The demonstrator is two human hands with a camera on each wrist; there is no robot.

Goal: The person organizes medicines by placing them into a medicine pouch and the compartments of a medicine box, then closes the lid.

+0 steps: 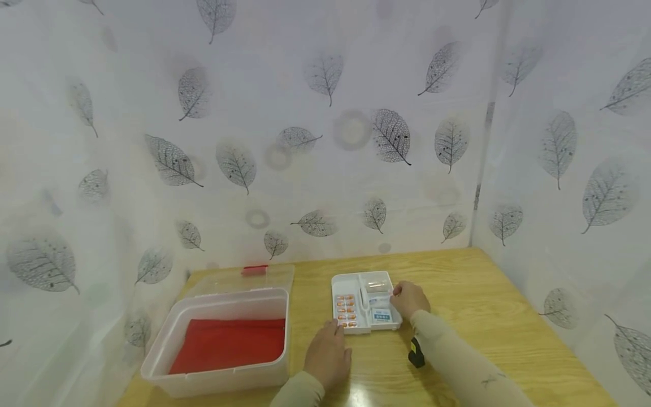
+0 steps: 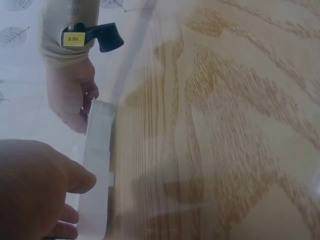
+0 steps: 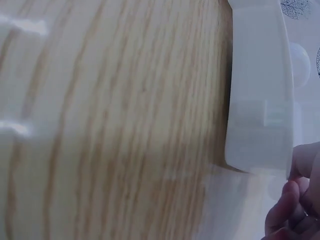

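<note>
A white divided plastic case lies on the table. Its left section holds a blister pack of orange capsules. On the right side, a small clear item lies at the back, a white packet in the middle and a blue-and-white packet at the front. My right hand bends its fingers over the case's right rim, by the white packet; whether they pinch packet or rim is hidden. My left hand reaches to the front-left corner, fingertips at the case, thumb apart from it.
Left of the case stands a translucent plastic bin with red cloth inside. Its clear lid extends behind it. The wooden table meets leaf-patterned curtains at the back and sides.
</note>
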